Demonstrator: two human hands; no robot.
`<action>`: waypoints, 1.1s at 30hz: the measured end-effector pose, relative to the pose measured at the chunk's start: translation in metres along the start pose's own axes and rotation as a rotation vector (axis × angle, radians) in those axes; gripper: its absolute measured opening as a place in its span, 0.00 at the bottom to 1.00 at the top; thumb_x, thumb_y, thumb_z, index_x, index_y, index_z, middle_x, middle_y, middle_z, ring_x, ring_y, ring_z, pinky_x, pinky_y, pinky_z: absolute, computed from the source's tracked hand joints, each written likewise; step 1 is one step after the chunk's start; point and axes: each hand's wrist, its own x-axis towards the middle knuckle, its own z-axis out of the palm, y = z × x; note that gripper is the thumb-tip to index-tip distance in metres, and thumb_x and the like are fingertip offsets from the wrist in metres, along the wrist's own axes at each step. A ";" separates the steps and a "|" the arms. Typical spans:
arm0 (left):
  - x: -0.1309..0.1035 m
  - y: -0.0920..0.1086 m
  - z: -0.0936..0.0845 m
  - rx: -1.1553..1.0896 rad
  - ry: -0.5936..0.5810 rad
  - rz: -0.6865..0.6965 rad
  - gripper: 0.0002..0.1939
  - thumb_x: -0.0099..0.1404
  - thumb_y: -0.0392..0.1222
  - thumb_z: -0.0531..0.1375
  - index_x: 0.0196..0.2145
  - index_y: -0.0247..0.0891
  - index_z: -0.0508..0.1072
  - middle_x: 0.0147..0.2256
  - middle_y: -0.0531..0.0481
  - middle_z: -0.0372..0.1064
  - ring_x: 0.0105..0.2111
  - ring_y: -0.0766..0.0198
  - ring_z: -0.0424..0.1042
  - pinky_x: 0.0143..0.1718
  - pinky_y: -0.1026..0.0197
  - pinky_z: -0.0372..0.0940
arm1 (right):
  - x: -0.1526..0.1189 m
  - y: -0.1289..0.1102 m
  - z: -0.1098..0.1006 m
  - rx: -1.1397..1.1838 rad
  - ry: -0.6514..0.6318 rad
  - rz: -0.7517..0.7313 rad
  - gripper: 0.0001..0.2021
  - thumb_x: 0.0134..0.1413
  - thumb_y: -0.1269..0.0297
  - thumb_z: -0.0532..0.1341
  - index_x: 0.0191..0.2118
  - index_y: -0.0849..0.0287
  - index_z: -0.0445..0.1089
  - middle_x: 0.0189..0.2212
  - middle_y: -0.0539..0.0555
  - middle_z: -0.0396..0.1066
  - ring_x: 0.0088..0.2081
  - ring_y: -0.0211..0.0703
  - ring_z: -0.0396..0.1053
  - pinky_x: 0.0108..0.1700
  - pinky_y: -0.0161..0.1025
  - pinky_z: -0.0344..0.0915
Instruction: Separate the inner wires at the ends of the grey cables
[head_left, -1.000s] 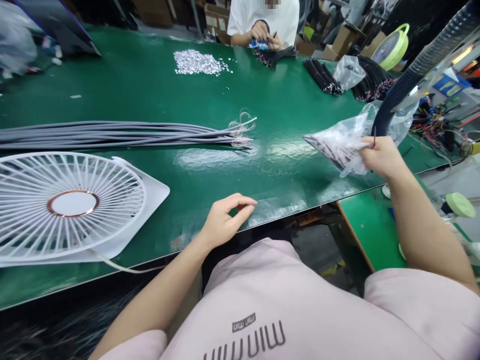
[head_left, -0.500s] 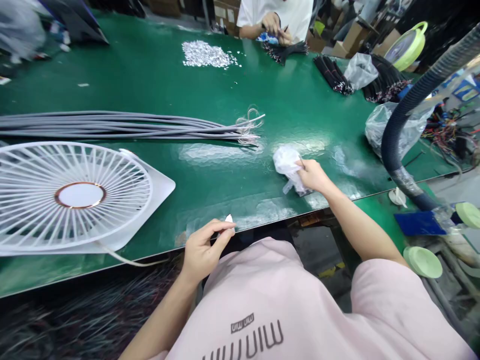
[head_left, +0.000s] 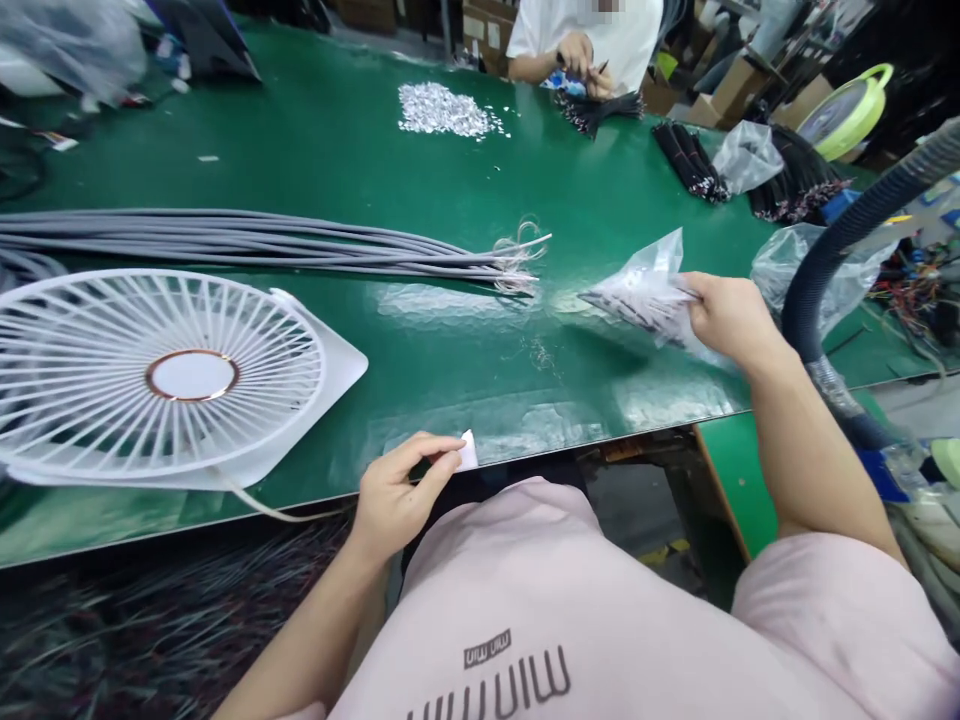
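My right hand (head_left: 731,315) grips a clear plastic bag (head_left: 649,285) with small dark pieces inside, held over the right part of the green table. The bag's far corner points left. Close to the table's front edge, my left hand (head_left: 409,485) pinches a small white piece (head_left: 468,452) between thumb and fingertips; what it is exactly I cannot make out. Left of the bag lies a bundle of grey cables (head_left: 360,245), its stripped ends (head_left: 521,262) toward the bag. Thin stray strands (head_left: 541,355) lie on the table below those ends.
A white fan (head_left: 191,375) lies at the left front, its cord over the edge. Silvery scraps (head_left: 446,110) are heaped at the back. Across the table a person's hands (head_left: 581,62) work on black cables (head_left: 600,108). A dark flexible hose (head_left: 840,240) arches at right.
My right hand has moved right and lifted the plastic bag, which now stretches out and shows its dark contents. My left hand stays near the edge with the white piece. The view has shifted slightly.
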 end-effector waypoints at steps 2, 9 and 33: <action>0.019 0.011 0.006 0.035 -0.090 0.079 0.06 0.66 0.38 0.61 0.38 0.39 0.79 0.32 0.51 0.76 0.31 0.67 0.74 0.35 0.65 0.67 | 0.002 0.021 0.008 -0.099 -0.025 0.031 0.14 0.55 0.65 0.58 0.46 0.58 0.75 0.39 0.60 0.77 0.43 0.56 0.73 0.42 0.43 0.62; 0.112 0.080 0.071 0.206 -0.262 0.682 0.10 0.70 0.38 0.57 0.41 0.36 0.77 0.38 0.46 0.78 0.38 0.62 0.75 0.43 0.59 0.68 | 0.008 0.083 0.036 0.281 -0.047 0.080 0.23 0.54 0.47 0.62 0.40 0.64 0.76 0.34 0.56 0.76 0.36 0.46 0.69 0.39 0.39 0.62; 0.094 0.104 0.149 -0.256 -0.858 0.420 0.15 0.69 0.41 0.56 0.48 0.36 0.78 0.49 0.39 0.76 0.51 0.56 0.73 0.57 0.55 0.63 | -0.037 0.047 0.012 0.368 0.310 -0.005 0.17 0.62 0.60 0.54 0.49 0.57 0.77 0.27 0.54 0.76 0.31 0.47 0.73 0.39 0.44 0.69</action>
